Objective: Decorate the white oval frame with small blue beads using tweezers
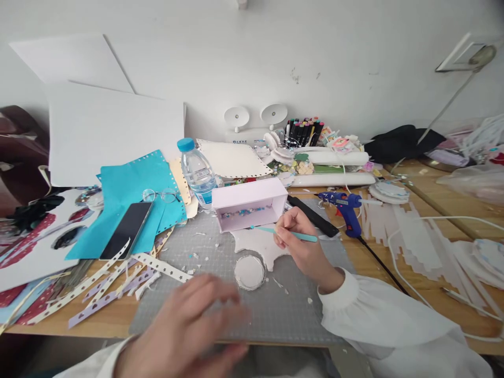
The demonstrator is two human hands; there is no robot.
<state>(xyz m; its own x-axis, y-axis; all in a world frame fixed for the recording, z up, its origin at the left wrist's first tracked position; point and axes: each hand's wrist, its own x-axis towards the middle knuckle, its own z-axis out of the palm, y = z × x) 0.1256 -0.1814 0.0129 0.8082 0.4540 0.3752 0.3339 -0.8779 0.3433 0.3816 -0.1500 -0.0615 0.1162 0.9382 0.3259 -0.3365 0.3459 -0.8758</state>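
My right hand (297, 239) is closed around a pair of light blue tweezers (306, 237). Their tip points left, to a tiny blue piece at the front edge of a pale lilac open box (252, 195). Inside the box lie small blue and purple bits (244, 212). Below the tweezers are a white cut-out sheet (252, 244) with curved edges and a round white disc (249, 272) with a ragged rim. My left hand (189, 325), blurred by motion, hovers over the front of the grey cutting mat (275, 315). Its fingers are apart and hold nothing visible.
A blue glue gun (346, 207) stands to the right, its cable trailing forward. A water bottle (198, 173) is left of the box. Further left lie a phone (126, 231), glasses (159, 196), blue sheets (136, 176) and paper strips (161, 266). Markers (303, 132) stand behind.
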